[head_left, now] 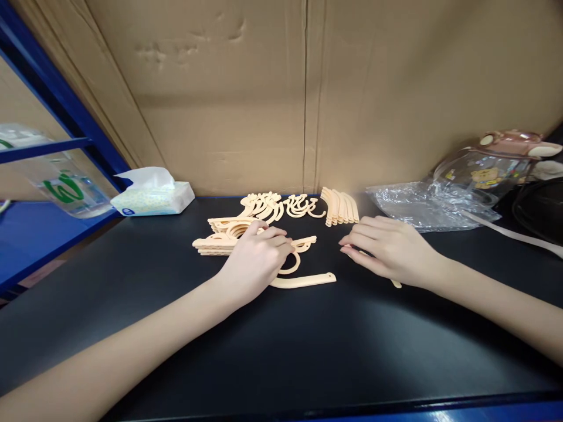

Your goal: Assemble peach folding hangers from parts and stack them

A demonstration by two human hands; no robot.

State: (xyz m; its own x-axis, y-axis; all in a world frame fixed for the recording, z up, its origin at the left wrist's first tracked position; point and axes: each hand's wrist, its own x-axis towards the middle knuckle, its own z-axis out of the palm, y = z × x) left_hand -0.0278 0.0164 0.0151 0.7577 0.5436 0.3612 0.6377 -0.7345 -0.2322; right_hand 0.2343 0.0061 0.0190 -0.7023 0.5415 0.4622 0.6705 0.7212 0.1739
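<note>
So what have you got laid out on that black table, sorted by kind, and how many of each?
Groups of cream plastic hanger parts: 4 (exact piece count too dense to tell)
Loose cream curved pieces: 2, one by the left hand, one under the right hand
Tissue pack: 1
Clear plastic bag: 1
Clear jar with bear print: 1
Total: 9

A storeroom work spot: a black table [281,351], a cardboard wall [264,88] and blue shelves [48,146].
</note>
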